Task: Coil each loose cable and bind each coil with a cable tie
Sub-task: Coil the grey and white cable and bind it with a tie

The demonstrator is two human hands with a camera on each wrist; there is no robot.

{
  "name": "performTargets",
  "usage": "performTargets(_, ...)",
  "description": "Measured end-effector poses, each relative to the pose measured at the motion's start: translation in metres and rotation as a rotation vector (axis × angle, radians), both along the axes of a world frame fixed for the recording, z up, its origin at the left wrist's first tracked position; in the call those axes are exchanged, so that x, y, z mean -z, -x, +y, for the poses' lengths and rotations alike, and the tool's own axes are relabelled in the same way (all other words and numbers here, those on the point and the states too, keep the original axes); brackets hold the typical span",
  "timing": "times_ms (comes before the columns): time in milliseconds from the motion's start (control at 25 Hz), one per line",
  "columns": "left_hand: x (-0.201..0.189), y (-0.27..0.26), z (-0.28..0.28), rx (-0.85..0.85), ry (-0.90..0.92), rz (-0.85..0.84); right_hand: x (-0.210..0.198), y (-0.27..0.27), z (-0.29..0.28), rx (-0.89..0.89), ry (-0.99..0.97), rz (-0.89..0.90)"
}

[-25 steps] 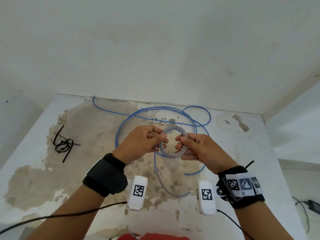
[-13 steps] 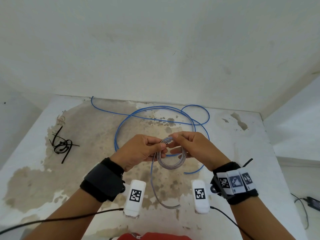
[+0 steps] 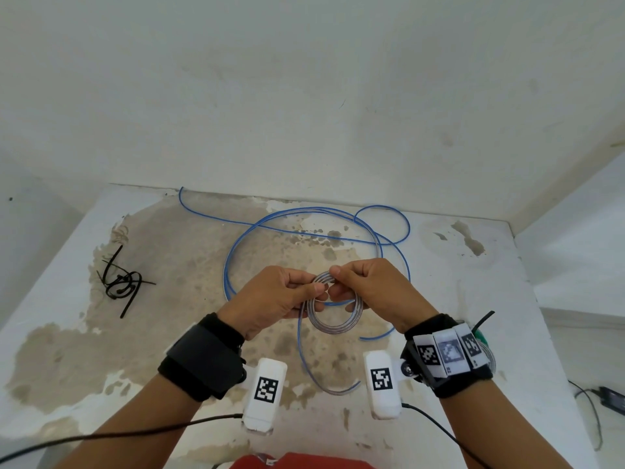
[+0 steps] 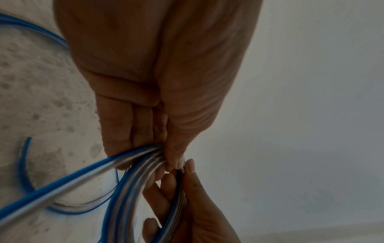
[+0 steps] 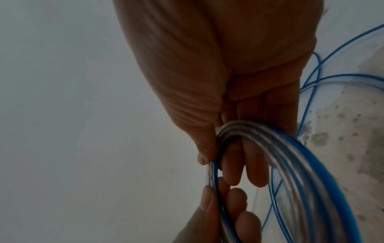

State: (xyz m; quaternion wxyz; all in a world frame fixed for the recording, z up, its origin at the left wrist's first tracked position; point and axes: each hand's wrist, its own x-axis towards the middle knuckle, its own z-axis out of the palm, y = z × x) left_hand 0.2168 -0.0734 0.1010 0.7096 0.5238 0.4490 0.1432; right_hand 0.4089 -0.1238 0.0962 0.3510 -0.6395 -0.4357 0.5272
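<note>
- Blue-edged clear cable wound into a small coil (image 3: 333, 313), pinched at its top by left hand (image 3: 274, 299) and right hand (image 3: 375, 292), fingertips nearly touching
- Hanging below the pinch, above the table (image 3: 473, 299)
- Loose cable (image 3: 304, 225) trailing away from the right hand, toward the wall
- Black cable ties (image 3: 120, 282) far left, nearer the left hand

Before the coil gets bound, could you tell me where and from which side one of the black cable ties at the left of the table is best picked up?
Judging by the pile of black cable ties, I would pinch the straight tail that sticks out toward the near edge, coming from above on the near side. It lies clear of the tangled loops on the stained white table, so it should probably lift free alone.
</note>
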Motion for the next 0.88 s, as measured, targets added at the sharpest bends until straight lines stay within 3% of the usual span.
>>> performTargets(600, 0.001, 0.007, 0.007, 0.003, 0.023, 0.031, -0.003, 0.001, -0.003, 0.003, 0.046, 0.086)
performTargets(880, 0.006, 0.013, 0.011, -0.094, 0.035, -0.017, 0.001, 0.005, -0.008, 0.027, 0.076, 0.161)
